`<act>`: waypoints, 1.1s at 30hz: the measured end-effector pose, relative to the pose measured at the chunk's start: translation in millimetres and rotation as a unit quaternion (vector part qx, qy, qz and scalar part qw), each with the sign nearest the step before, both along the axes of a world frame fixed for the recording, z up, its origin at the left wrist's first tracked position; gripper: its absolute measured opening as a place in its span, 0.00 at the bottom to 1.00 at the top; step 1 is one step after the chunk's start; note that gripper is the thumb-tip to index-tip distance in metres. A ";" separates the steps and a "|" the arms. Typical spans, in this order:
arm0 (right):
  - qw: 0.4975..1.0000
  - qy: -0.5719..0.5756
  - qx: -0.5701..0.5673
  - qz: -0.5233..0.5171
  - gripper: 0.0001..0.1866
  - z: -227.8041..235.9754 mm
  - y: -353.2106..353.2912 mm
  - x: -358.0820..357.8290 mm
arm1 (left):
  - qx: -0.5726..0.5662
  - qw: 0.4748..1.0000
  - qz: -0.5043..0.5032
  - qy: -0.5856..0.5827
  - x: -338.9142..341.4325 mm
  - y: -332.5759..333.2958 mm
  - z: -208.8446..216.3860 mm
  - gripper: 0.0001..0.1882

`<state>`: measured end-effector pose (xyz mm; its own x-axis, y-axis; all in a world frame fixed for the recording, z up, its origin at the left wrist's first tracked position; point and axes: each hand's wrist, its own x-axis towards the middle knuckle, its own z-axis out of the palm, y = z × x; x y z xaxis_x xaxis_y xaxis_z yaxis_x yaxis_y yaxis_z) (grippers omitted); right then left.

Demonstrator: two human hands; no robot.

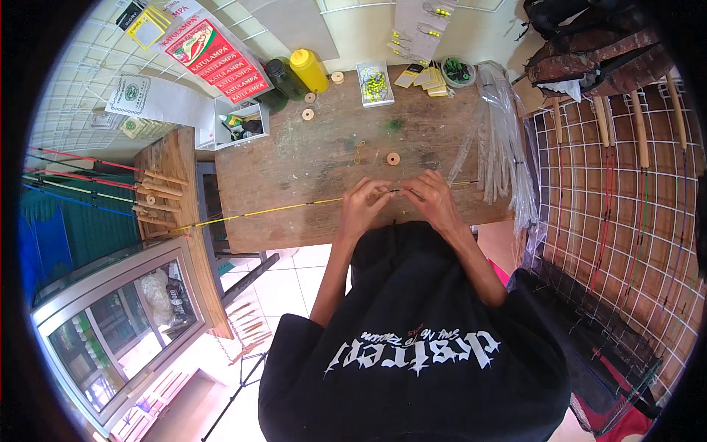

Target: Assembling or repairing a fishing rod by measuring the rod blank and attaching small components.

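Observation:
A thin yellow fishing rod (276,211) with dark bands lies across the wooden table, running from the left ledge to the right side. My left hand (364,205) pinches it near the middle, fingers closed. Close beside, my right hand (436,203) also pinches the rod, the two sets of fingertips a small gap apart. A short dark section shows between them; any small piece there is too fine to make out. Just beyond my hands sits a round wooden disc (393,158) with a hole. A thin tan loop (359,152) lies to its left.
Along the back stand a yellow squeeze bottle (308,70), a dark bottle (283,78), a white tray (364,96) of yellow-green beads and a tub (459,71). Clear plastic sleeves (503,132) hang at right. Wooden-handled rods (158,193) rest at left.

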<state>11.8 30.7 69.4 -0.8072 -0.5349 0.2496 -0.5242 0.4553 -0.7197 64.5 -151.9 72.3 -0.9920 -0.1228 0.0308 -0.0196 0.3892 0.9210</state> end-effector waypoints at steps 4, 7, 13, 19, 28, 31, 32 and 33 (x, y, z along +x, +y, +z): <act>1.000 0.014 0.007 0.009 0.12 1.5 -0.1 1.3 | 0.009 0.998 0.016 -0.055 -0.9 0.5 3.4 0.08; 1.000 0.022 0.012 0.007 0.12 2.4 0.0 2.5 | -0.014 0.998 0.005 -0.065 -3.0 0.8 0.0 0.08; 0.998 0.059 0.008 0.001 0.12 3.7 -1.8 2.6 | -0.025 0.997 -0.024 -0.071 -4.4 -1.6 -0.7 0.07; 0.999 0.042 0.020 0.018 0.11 5.5 1.6 3.8 | -0.025 0.995 -0.044 -0.087 -5.9 -0.2 0.4 0.07; 0.997 0.037 0.054 0.028 0.09 6.5 3.7 3.2 | -0.041 0.994 -0.057 -0.083 -5.4 2.8 2.7 0.08; 0.997 0.040 0.060 0.023 0.08 11.7 5.2 3.3 | -0.040 0.995 -0.057 -0.066 -4.1 3.5 -0.9 0.08; 0.997 0.040 0.060 0.022 0.08 11.8 6.4 3.8 | -0.039 0.995 -0.058 -0.066 -3.6 3.7 -0.9 0.08; 0.997 0.039 0.061 0.017 0.07 11.7 8.1 4.1 | -0.037 0.996 -0.056 -0.065 -3.8 4.2 0.5 0.09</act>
<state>15.9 38.8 81.1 -0.7687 -0.5917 0.2428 -0.5931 0.5174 -0.6169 60.8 -147.7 72.9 -0.9954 -0.0131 -0.0944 -0.0898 0.4617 0.8825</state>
